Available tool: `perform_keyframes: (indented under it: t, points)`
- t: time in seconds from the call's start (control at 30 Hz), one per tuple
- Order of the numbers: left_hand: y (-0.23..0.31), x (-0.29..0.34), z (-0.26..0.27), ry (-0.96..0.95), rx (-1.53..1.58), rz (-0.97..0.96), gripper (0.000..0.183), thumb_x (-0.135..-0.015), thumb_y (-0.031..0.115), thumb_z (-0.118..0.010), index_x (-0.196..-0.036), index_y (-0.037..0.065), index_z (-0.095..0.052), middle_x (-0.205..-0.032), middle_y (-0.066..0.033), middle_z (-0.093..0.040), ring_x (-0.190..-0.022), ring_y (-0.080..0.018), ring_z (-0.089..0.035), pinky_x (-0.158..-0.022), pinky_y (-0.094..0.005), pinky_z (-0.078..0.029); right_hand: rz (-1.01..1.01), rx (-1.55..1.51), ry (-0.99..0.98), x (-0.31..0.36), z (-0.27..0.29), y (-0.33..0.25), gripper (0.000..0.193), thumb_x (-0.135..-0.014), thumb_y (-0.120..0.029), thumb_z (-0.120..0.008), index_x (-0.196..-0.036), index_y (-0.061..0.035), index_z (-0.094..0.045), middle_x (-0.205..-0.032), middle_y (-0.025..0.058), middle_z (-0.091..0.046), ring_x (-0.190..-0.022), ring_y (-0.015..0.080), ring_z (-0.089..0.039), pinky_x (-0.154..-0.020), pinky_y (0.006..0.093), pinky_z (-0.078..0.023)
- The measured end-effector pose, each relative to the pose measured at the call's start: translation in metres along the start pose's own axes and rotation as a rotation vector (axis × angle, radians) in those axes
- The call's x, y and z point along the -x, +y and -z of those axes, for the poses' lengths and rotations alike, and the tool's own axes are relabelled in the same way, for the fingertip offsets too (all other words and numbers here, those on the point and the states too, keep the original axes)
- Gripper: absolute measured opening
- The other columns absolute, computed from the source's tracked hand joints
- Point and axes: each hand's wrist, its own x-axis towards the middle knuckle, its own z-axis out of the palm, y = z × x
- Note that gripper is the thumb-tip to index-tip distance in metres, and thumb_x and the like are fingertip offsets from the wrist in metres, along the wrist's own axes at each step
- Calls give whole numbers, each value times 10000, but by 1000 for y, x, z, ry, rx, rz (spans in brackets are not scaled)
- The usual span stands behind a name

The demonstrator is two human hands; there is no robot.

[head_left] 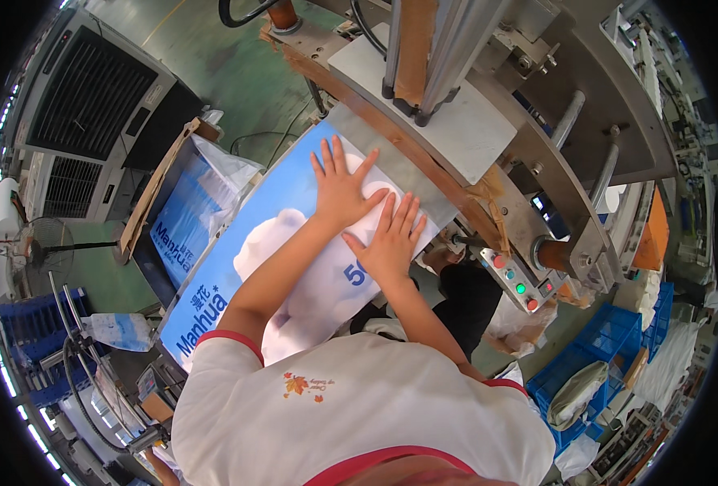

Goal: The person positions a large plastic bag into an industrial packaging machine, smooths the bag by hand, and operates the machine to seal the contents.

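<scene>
A blue-and-white printed plastic bag [290, 235] lies flat, stretching from my lower left up to the press machine. Whether it is one bag or a stack, I cannot tell. My left hand [343, 190] rests flat on its far end, fingers spread, thumb toward the other hand. Close beside it, my right hand [387, 243] is also flat on the bag, near the right edge, with its fingers extended. Neither hand grips anything. A bare strip of grey worktop [367, 134] shows between the bag's far end and the machine.
The press machine [423, 162] spans the far right side above the worktop. A control box [521, 279] with coloured buttons hangs at the right. Left of the bag, a carton [160, 182] holds similar blue bags. Blue crates [594, 348] stand lower right, a fan [51, 243] far left.
</scene>
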Motion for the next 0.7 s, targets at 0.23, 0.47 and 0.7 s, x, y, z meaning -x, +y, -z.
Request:
perform_keyframes:
  t: [0.23,0.47,0.7]
  points:
    - [-22,47,6,-13,-27,24,702,-751,626,-537,-1352,278,-434,-1411,-379,-127,-1320,-541,-60,-1015,-661,-47,69,-67,-38,31,-18,-23,1021,-740,-629,-566,-1387,74,-205,-1418,336,-173,-1352,441,-130,-1065,570,-99]
    - [-27,53,-2,57,-86,-3,677,-782,613,-513,-1369,292,-404,-1412,-362,-161,-1313,-537,-108,-1013,-660,-74,76,-110,24,36,-25,-23,988,-754,-598,-576,-1381,78,-222,-1431,309,-189,-1363,412,-131,-1074,562,-75]
    - [-28,55,-7,93,-93,-12,781,-793,624,-488,-1417,189,-306,-1417,-343,-190,-1341,-485,-113,-1039,-635,-43,44,-1273,64,40,-29,25,494,-884,-269,-564,-1293,-18,-446,-1362,181,-405,-1287,240,-367,-997,402,-351]
